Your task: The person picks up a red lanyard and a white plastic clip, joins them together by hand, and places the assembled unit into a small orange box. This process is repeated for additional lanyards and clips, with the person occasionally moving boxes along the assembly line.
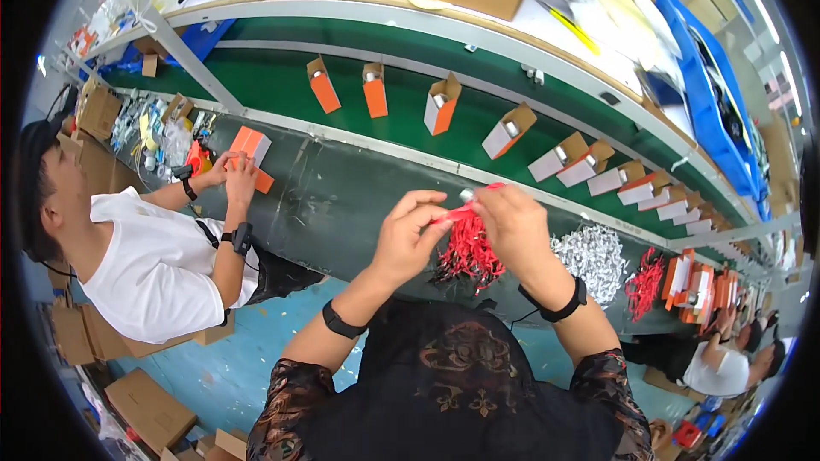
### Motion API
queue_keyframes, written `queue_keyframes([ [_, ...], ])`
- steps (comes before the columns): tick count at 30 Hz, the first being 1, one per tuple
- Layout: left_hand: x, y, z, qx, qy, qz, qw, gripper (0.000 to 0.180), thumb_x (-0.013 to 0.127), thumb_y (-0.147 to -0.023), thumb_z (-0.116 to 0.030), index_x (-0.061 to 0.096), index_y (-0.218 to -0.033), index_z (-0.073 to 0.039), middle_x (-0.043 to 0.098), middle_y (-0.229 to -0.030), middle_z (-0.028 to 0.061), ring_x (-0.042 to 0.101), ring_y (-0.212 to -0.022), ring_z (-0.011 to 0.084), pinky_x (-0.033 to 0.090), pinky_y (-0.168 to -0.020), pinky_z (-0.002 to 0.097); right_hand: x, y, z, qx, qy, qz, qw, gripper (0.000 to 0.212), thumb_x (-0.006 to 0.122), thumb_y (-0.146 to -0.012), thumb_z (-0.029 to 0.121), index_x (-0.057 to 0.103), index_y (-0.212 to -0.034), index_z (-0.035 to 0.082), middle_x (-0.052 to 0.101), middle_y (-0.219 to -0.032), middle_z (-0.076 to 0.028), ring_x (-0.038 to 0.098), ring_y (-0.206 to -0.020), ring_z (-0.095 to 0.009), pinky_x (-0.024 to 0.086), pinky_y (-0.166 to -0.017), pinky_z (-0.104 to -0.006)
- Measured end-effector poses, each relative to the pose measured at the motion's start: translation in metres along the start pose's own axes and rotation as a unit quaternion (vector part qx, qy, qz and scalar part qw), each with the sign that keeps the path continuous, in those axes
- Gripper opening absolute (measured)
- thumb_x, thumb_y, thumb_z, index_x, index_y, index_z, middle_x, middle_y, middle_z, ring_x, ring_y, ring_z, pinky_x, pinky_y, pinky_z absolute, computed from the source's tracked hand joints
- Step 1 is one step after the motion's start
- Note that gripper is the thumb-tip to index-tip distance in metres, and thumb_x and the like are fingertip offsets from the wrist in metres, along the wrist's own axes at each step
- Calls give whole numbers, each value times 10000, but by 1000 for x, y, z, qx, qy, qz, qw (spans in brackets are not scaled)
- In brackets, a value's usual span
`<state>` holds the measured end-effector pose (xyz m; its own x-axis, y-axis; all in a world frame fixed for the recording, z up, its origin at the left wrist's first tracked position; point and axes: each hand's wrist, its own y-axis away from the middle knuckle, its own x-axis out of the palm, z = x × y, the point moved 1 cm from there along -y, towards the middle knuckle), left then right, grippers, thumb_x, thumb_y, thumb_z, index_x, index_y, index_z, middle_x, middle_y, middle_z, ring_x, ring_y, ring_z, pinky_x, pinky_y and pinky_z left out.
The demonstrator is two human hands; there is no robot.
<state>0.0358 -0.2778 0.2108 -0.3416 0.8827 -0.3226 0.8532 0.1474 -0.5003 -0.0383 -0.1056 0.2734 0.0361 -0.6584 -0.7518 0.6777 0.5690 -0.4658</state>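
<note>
Black shirt (465, 384), brown ornate print (466, 352); dark sleeves (295, 399), brown leafy pattern; black wristbands (344, 323).

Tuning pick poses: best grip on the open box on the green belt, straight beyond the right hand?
Probably the side walls of the box, close to its closed end, pinched across from the near side of the green belt. The raised brown flap and white piece are at the farther, open end, so this should avoid both.
</note>
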Motion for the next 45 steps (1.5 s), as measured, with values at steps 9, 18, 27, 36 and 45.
queue_keyframes([
  [9,-29,1,38,-434,609,3,664,118,530,-1026,-196,570,-1109,-121,596,-786,-1,505,-597,57,369,-504,228,68,-43,20,321,-725,200,575,125,630,-943,42,633,-1050,-23,683,-870,-47,633,-698,-94,521,-654,-231],
  [18,-45,-9,82,-487,490,-173,702,190,544,-1021,-195,628,-1105,-47,660,-951,24,620,-846,105,527,-750,276,132,-72,7,-186,8,125,975,205,654,-690,64,653,-891,24,610,-1000,-87,616,-882,-250,540,-664,-358],
  [27,-74,-19,142,-520,512,-153,667,170,630,-961,-120,603,-1115,-55,677,-1009,69,659,-872,153,553,-744,327,172,-97,1,-281,-32,136,950,277,673,-661,83,668,-928,10,625,-1098,-112,637,-996,-277,571,-793,-379],
  [36,-191,-161,264,-177,478,-349,786,136,508,-924,68,511,-1011,-36,602,-1022,123,566,-880,209,463,-773,343,173,-68,-57,-80,-57,181,979,307,683,-758,40,689,-1060,93,645,-1104,-113,647,-981,-312,542,-808,-431],
  [45,-227,-228,426,-172,535,-412,717,198,540,-937,20,534,-1134,21,622,-1048,127,622,-954,235,534,-872,412,144,23,-105,93,-17,276,956,217,684,-782,66,692,-998,76,666,-936,-87,663,-858,-300,546,-757,-408],
])
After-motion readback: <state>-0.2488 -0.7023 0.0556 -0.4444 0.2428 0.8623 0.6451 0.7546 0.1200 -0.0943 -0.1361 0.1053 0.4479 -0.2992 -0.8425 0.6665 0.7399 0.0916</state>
